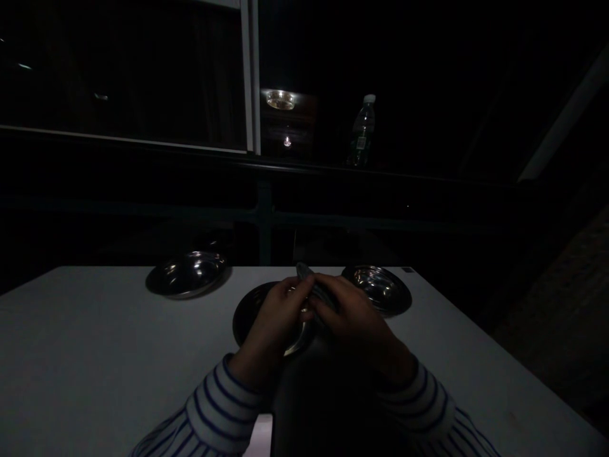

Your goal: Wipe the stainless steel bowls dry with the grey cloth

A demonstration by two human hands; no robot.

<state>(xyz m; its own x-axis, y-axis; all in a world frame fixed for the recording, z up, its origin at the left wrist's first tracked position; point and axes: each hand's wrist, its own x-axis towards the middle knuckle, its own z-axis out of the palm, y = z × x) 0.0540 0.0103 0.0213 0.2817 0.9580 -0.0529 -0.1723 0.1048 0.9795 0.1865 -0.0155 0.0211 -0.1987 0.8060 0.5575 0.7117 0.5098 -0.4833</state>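
My left hand (278, 314) and my right hand (356, 317) meet above the middle metal bowl (247, 311). Between their closed fingers is a small grey piece (303, 271), perhaps cloth, whose tip sticks up past the fingertips. The dim light and the fingers hide most of it, so its kind cannot be made out. Both hands partly cover the shiny round bowl, which sits on the white table (104, 355). Blue-and-white striped sleeves reach down to both wrists.
A second metal bowl (188, 276) stands at the back left, a third (378, 289) at the back right. Beyond the table, a capped plastic bottle (363, 133) stands on a ledge by the dark window. A pale bright rectangle (260, 437) shows at the bottom edge.
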